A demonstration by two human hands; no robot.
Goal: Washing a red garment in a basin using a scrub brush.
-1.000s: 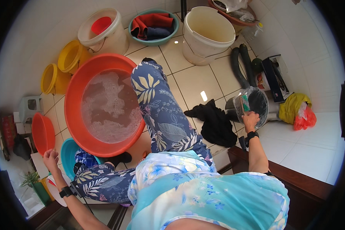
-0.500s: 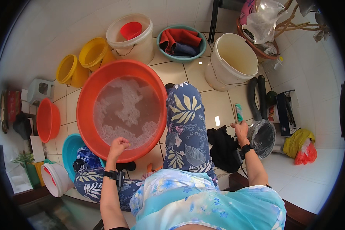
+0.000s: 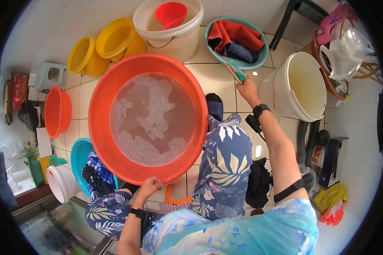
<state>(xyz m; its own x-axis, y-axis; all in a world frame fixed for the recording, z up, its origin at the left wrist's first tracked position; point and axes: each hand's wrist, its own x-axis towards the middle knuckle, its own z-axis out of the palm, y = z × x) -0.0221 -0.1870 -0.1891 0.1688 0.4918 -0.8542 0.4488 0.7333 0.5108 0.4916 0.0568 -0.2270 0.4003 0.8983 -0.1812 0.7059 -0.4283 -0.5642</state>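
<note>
My right hand (image 3: 249,92) reaches far forward, wrapped round a scrub brush (image 3: 235,72) with green bristles. The brush is at the near edge of a teal basin (image 3: 258,33) holding red and dark blue cloth (image 3: 242,50); whether they touch I cannot tell. My left hand (image 3: 151,187) is curled closed at the near rim of a big orange-red tub (image 3: 98,114), and nothing shows in its fingers. Cloudy water with patches of white foam (image 3: 155,117) fills the lower part of the tub.
Yellow buckets (image 3: 122,40) and a white bucket (image 3: 174,46) with a red scoop (image 3: 171,16) stand behind the tub. Another white bucket (image 3: 287,91) is to the right. Black cloth (image 3: 258,182) lies by my right leg. A blue basin (image 3: 78,163) holds clothes at left.
My right hand has carried the brush from the right side forward to the teal basin. My left hand has drawn back from over the foam to the tub's near rim. The view has shifted.
</note>
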